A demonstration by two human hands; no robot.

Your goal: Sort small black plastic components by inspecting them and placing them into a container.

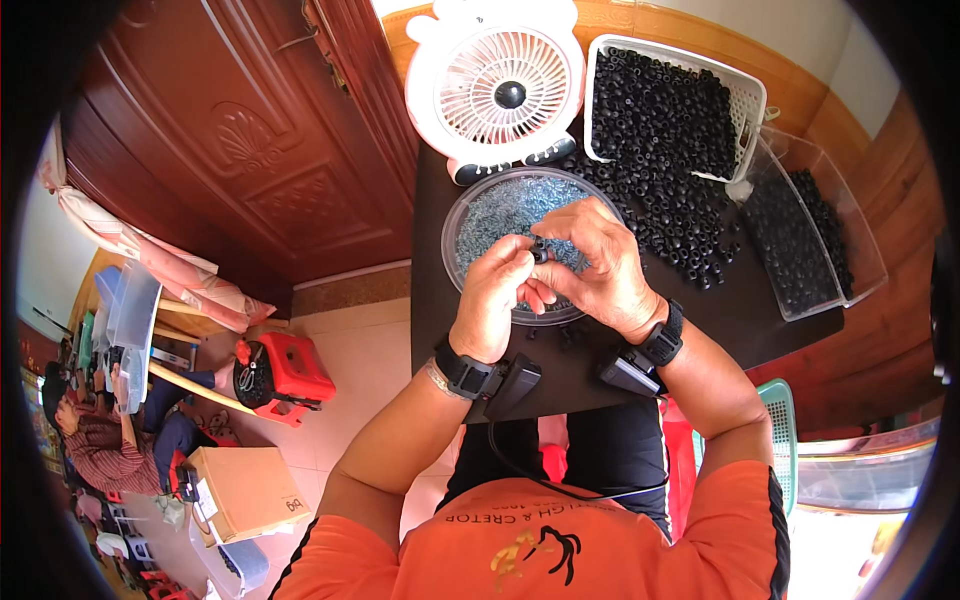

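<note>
Both hands meet over a round clear tub [452, 240] filled with small pale blue pieces. Between the fingertips is a small black cap-like part [540, 254], partly covered by fingers. My left hand [490, 300] pinches it from the left, thumb and forefinger closed. From the right, my right hand [605, 265] has its thumb and curled forefinger closed at the same part. Whether a blue piece is also between the fingers cannot be made out. Many similar black parts [690, 225] lie loose on the dark table, right of the tub.
Behind the tub stands a white fan [510, 95]. A white basket [750, 110] heaped with black parts leans at the back right, beside a clear bin [840, 240] holding more. Left, beyond the table, are a red stool [300, 375], a cardboard box [250, 485] and a seated person [110, 450].
</note>
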